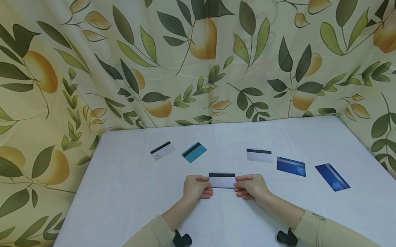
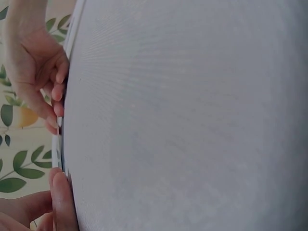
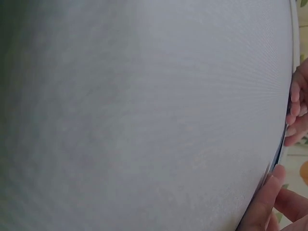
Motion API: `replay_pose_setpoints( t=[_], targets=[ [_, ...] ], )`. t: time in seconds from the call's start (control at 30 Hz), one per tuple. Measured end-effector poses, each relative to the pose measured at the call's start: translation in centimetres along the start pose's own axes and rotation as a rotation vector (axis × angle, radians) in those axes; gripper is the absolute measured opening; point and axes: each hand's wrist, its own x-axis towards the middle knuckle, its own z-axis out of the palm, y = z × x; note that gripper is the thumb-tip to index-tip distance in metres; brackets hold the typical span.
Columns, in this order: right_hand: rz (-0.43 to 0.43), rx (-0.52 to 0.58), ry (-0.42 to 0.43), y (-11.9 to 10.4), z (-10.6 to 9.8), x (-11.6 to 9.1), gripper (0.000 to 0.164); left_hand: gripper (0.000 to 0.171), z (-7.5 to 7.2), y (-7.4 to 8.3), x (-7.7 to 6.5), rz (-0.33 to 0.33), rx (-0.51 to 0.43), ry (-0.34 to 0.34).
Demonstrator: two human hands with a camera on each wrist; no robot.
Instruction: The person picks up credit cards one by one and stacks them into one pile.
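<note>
Between both hands, near the middle of the table, is a white card with a black magnetic stripe (image 1: pixel 222 180), stripe side up and long side level. My left hand (image 1: pixel 197 187) pinches its left short edge between thumb and fingers. At the opposite short edge my right hand (image 1: pixel 252 187) pinches it the same way. Both wrist views show the card nearly edge-on; in the left wrist view its thin edge (image 2: pixel 60 149) spans between the fingertips, low over the white cloth.
A white striped card (image 1: pixel 162 150) and a teal card (image 1: pixel 194 152) lie back left. To the right lie another white striped card (image 1: pixel 259 155) and two blue cards, one nearer (image 1: pixel 291 166) and one farther right (image 1: pixel 332 177). A fruit-patterned curtain (image 1: pixel 193 62) hangs behind the table.
</note>
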Motion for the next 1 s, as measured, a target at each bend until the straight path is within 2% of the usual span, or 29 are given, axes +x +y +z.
replay_pose_setpoints(
  t=[1.0],
  targets=[
    [-0.058, -0.056, 0.021, 0.26, 0.23, 0.19, 0.024, 0.017, 0.07, 0.22, -0.17, 0.004, 0.006, 0.020]
  ],
)
